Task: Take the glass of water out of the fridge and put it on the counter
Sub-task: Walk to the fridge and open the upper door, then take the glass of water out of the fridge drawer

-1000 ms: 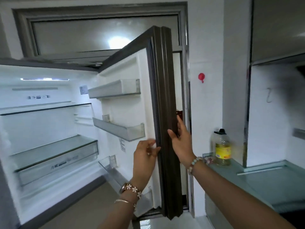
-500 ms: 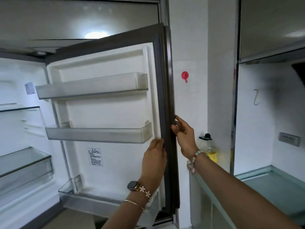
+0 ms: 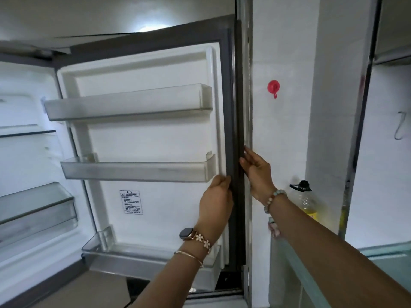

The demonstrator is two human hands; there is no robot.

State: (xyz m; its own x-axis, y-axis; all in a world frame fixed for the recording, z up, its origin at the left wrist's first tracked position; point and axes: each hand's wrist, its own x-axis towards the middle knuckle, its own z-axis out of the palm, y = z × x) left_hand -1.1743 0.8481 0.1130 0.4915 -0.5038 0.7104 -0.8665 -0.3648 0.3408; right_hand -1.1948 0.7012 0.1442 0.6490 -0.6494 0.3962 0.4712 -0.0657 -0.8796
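The fridge door stands wide open, its white inner face toward me with three clear door bins, all empty. My left hand presses on the inside of the door's dark edge, fingers wrapped on it. My right hand holds the same edge from the outer side. The lit fridge interior with glass shelves shows at the left. No glass of water is in view. The pale green counter lies at the lower right.
A bottle of yellow oil with a black cap stands on the counter by the white wall. A red hook is stuck on the wall beside the door. A metal hook hangs at the far right.
The door has swung further open toward the wall, with both hands staying on its edge. My view has turned right, so less of the fridge interior shows.
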